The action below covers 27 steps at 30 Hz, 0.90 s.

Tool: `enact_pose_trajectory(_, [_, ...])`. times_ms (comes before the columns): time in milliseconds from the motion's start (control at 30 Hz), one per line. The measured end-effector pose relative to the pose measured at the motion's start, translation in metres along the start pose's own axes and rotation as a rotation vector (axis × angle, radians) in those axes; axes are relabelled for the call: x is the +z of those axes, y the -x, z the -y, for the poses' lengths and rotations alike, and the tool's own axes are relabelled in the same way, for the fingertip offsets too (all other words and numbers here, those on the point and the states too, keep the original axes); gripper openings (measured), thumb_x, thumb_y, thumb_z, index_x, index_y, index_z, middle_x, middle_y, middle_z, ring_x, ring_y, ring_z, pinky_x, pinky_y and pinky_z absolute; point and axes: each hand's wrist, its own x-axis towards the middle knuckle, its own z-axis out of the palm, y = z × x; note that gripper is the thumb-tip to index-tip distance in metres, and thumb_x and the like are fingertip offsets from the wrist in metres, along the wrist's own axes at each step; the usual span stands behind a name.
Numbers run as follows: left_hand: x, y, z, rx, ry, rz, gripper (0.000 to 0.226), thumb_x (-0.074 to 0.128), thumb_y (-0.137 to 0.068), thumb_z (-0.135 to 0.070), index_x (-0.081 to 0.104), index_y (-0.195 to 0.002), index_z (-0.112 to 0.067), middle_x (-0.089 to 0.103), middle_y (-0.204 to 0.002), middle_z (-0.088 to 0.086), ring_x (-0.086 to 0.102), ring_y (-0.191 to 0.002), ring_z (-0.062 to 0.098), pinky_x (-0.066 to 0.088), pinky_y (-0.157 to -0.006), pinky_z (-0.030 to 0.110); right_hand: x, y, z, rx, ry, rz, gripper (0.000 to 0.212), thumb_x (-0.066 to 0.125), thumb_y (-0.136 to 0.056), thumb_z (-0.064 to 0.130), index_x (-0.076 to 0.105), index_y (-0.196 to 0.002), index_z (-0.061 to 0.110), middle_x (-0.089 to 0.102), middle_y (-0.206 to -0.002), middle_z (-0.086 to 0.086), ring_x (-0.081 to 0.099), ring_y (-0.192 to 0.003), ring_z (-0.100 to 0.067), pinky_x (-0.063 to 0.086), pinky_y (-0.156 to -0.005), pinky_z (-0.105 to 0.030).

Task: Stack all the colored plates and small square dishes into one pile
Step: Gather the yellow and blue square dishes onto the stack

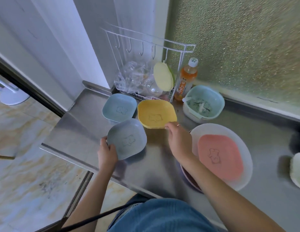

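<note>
My left hand (pixel 107 154) grips the near-left edge of a grey-blue square dish (pixel 127 139), held just above the steel counter. My right hand (pixel 178 139) pinches the near edge of a yellow square dish (pixel 156 113), lifted slightly. A light blue square dish (pixel 119 107) lies flat on the counter behind them. To the right, a pink square dish (pixel 219 154) sits on a large white round plate (pixel 244 146), which rests on a darker plate whose rim (pixel 187 178) shows beneath. A pale green dish (pixel 297 169) is cut off at the right edge.
A teal colander bowl (pixel 203 104) stands at the back, with an orange drink bottle (pixel 186 79) and a white wire rack (pixel 146 52) holding a yellow-green pad (pixel 163 76) and plastic bags. The steel counter's edge (pixel 70 158) drops to the tiled floor at left.
</note>
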Motion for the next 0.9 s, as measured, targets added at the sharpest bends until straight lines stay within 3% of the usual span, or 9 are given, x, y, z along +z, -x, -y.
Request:
enact_pose_trajectory(200, [0.034, 0.023, -0.055, 0.129, 0.106, 0.084, 0.037, 0.036, -0.09, -0.004, 0.049, -0.123, -0.012, 0.053, -0.09, 0.004, 0.05, -0.084, 0.025, 0.036, -0.07, 0.031, -0.057, 0.053, -0.05, 0.132, -0.103, -0.177, 0.02, 0.054, -0.086, 0.001, 0.065, -0.099, 0.011, 0.068, -0.1, -0.003, 0.062, -0.082, -0.022, 0.046, -0.066, -0.032])
enact_pose_trajectory(300, [0.053, 0.036, -0.08, 0.197, 0.131, 0.166, 0.036, 0.036, -0.091, -0.004, 0.048, -0.124, -0.011, 0.049, -0.078, -0.003, 0.048, -0.07, 0.013, 0.038, -0.058, 0.03, -0.08, 0.089, -0.082, 0.224, -0.101, -0.267, 0.019, 0.051, -0.089, 0.011, 0.066, -0.099, 0.006, 0.067, -0.103, -0.006, 0.06, -0.089, -0.018, 0.04, -0.075, -0.021])
enact_pose_trajectory(367, [0.065, 0.044, -0.093, 0.221, 0.166, 0.204, 0.035, 0.037, -0.09, -0.004, 0.049, -0.122, -0.012, 0.049, -0.077, -0.009, 0.047, -0.069, 0.007, 0.038, -0.059, 0.023, -0.09, 0.115, -0.099, 0.287, -0.111, -0.304, 0.022, 0.049, -0.091, 0.015, 0.066, -0.1, 0.005, 0.065, -0.107, -0.006, 0.055, -0.094, -0.012, 0.034, -0.077, -0.009])
enact_pose_trajectory(500, [0.089, 0.067, -0.117, 0.247, 0.229, 0.284, 0.033, 0.039, -0.09, -0.008, 0.05, -0.12, -0.014, 0.055, -0.09, -0.002, 0.051, -0.086, 0.017, 0.039, -0.058, 0.021, -0.097, 0.157, -0.123, 0.379, -0.018, -0.267, 0.02, 0.056, -0.089, -0.004, 0.066, -0.1, 0.01, 0.064, -0.116, -0.005, 0.059, -0.101, -0.019, 0.044, -0.079, -0.023])
enact_pose_trajectory(567, [0.101, 0.081, -0.128, 0.279, 0.254, 0.332, 0.03, 0.04, -0.09, -0.007, 0.051, -0.117, -0.014, 0.054, -0.086, -0.009, 0.051, -0.086, 0.016, 0.039, -0.059, 0.02, -0.096, 0.164, -0.128, 0.326, 0.062, -0.271, 0.021, 0.056, -0.086, -0.006, 0.068, -0.094, 0.01, 0.065, -0.115, -0.006, 0.052, -0.11, -0.019, 0.049, -0.085, -0.03])
enact_pose_trajectory(667, [0.117, 0.098, -0.138, 0.342, 0.236, 0.381, 0.031, 0.039, -0.089, -0.003, 0.051, -0.115, -0.014, 0.052, -0.083, -0.016, 0.051, -0.083, 0.016, 0.042, -0.061, 0.018, -0.092, 0.167, -0.133, 0.241, 0.07, -0.27, 0.018, 0.054, -0.082, 0.002, 0.069, -0.087, 0.009, 0.066, -0.114, -0.006, 0.042, -0.122, -0.02, 0.037, -0.095, -0.021])
enact_pose_trajectory(767, [0.125, 0.11, -0.138, 0.419, 0.179, 0.41, 0.035, 0.037, -0.087, 0.002, 0.051, -0.118, -0.009, 0.053, -0.084, -0.005, 0.048, -0.073, 0.006, 0.038, -0.054, 0.008, -0.09, 0.168, -0.134, 0.292, -0.018, -0.248, 0.021, 0.048, -0.089, 0.017, 0.069, -0.091, 0.015, 0.063, -0.122, -0.002, 0.042, -0.127, -0.017, 0.032, -0.097, -0.017])
enact_pose_trajectory(833, [0.127, 0.116, -0.137, 0.447, 0.153, 0.431, 0.037, 0.036, -0.087, 0.003, 0.05, -0.12, -0.007, 0.055, -0.095, 0.002, 0.048, -0.076, 0.012, 0.038, -0.054, 0.004, -0.089, 0.169, -0.136, 0.29, -0.033, -0.23, 0.029, 0.042, -0.09, 0.028, 0.069, -0.095, 0.019, 0.06, -0.127, 0.003, 0.04, -0.13, -0.014, 0.034, -0.099, -0.018])
enact_pose_trajectory(900, [0.128, 0.118, -0.136, 0.455, 0.136, 0.437, 0.037, 0.036, -0.087, 0.003, 0.049, -0.121, -0.006, 0.055, -0.101, 0.005, 0.048, -0.084, 0.018, 0.037, -0.054, 0.006, -0.087, 0.17, -0.14, 0.283, -0.022, -0.176, 0.035, 0.038, -0.089, 0.033, 0.068, -0.1, 0.021, 0.054, -0.132, 0.01, 0.038, -0.133, -0.012, 0.04, -0.101, -0.028])
